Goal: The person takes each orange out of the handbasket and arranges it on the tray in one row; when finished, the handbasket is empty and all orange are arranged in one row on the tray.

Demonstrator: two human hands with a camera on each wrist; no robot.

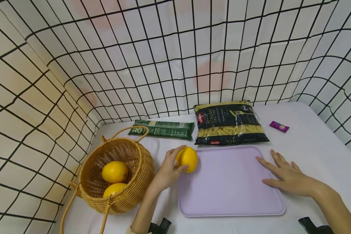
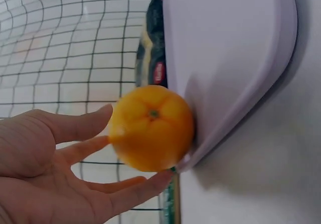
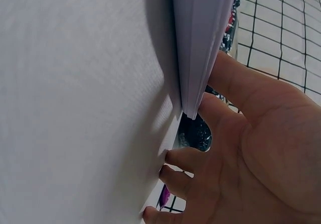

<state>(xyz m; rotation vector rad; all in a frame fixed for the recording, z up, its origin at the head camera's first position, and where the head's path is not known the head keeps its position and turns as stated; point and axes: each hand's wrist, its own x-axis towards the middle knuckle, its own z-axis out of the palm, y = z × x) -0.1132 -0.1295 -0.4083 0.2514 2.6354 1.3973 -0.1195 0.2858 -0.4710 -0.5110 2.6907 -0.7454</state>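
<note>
My left hand (image 1: 168, 171) holds an orange (image 1: 188, 159) between thumb and fingers, over the upper left corner of a lilac tray (image 1: 231, 185). In the left wrist view the orange (image 2: 151, 128) shows its stem end, with the fingertips at its side. My right hand (image 1: 289, 175) lies spread at the tray's right edge, thumb and index finger over the rim. From the right wrist, the tray's edge (image 3: 193, 58) runs right beside the fingers of that hand (image 3: 235, 143), whose other fingertips reach down to the white cloth.
A wicker basket (image 1: 147, 175) with two more oranges (image 1: 114, 172) stands at the left, its handles outward. Behind the tray lie a green packet (image 1: 166, 129), a bag of penne pasta (image 1: 229, 123) and a small purple packet (image 1: 279, 126). Black wire mesh (image 1: 175, 61) borders the table.
</note>
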